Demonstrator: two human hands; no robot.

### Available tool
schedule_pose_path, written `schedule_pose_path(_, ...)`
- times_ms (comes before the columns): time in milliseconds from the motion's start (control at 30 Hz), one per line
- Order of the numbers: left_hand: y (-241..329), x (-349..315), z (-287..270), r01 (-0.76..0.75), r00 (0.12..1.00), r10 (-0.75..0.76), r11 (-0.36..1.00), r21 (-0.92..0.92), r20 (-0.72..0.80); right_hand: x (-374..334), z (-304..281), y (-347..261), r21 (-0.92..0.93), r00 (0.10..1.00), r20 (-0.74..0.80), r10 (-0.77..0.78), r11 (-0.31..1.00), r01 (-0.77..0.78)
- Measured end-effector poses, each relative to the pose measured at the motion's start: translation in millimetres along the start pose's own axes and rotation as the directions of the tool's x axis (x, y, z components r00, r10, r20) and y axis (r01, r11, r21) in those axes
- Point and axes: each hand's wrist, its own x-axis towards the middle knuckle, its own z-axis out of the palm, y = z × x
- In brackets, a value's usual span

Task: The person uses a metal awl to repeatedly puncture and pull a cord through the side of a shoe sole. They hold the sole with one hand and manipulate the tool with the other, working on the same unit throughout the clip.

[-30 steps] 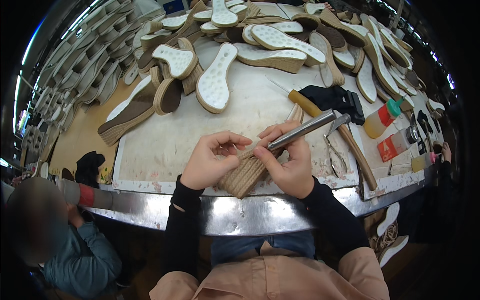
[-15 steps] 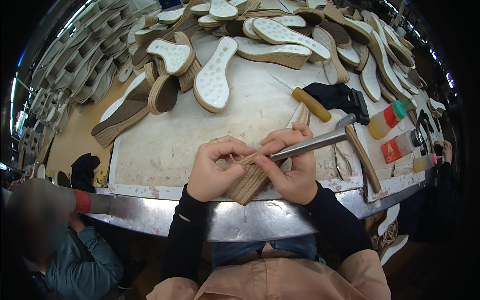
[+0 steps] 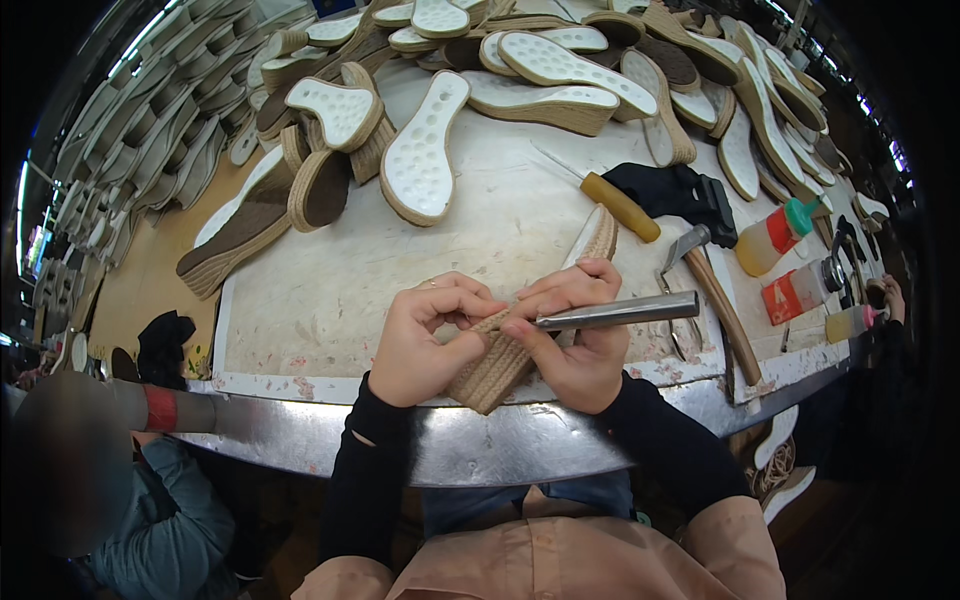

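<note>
Fingers of both your hands close on the rope-wrapped wedge sole point(image 3: 520, 335) that lies tilted across the near edge of the worktable point(image 3: 330, 300). Your left hand point(image 3: 425, 340) curls over the sole's left flank, thumb and forefinger pinched against the braided jute just above its heel end. Your right hand point(image 3: 580, 345) grips the sole from the right and at the same time holds a metal tool point(image 3: 620, 312), a grey steel rod that lies almost level, its tip at your fingertips on the jute and its other end pointing away to the right.

From the sole, the head view shows these things. Just right of it lies a hammer point(image 3: 715, 290) with a wooden handle, head toward the far side. Beyond the sole's toe, a yellow-handled awl point(image 3: 610, 200) lies slantwise, and right of that sits a black block-like tool point(image 3: 680, 190). Further right stand a yellow bottle with a green cap point(image 3: 772, 232) and a red container point(image 3: 785, 298). Far beyond the sole, white-bottomed wedge soles point(image 3: 420, 150) are heaped across the table's far side, some upside down. Well left of the sole, below the table's rim, another person in a grey-green sleeve point(image 3: 170, 510) sits near a metal bar with a red band point(image 3: 165, 408).
</note>
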Motion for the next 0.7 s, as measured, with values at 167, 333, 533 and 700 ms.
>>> schedule_pose_path(167,0.5,-1.3,-1.9,0.004,1.0,-0.004,1.0,0.019,0.002,2.4,0.2,0.4,0.092,0.998,-0.043,0.037,0.995,-0.033)
schedule_pose_path(333,-2.7,-1.9,-0.6,0.06,0.998,-0.062,0.994,-0.096,-0.02,3.0,0.0,-1.5,0.095,0.998,-0.035,0.042,0.995,-0.039)
schedule_pose_path(533,-2.4,-2.7,-1.7,0.144,0.989,-0.148,0.984,-0.101,-0.027,2.8,1.1,-0.3,0.084,0.999,-0.043,0.027,0.996,-0.023)
schedule_pose_path(700,-2.2,-2.4,-1.0,0.138,0.99,-0.14,0.988,-0.073,-0.033,2.0,0.4,-0.3,0.079,0.998,-0.036,0.051,0.996,-0.048)
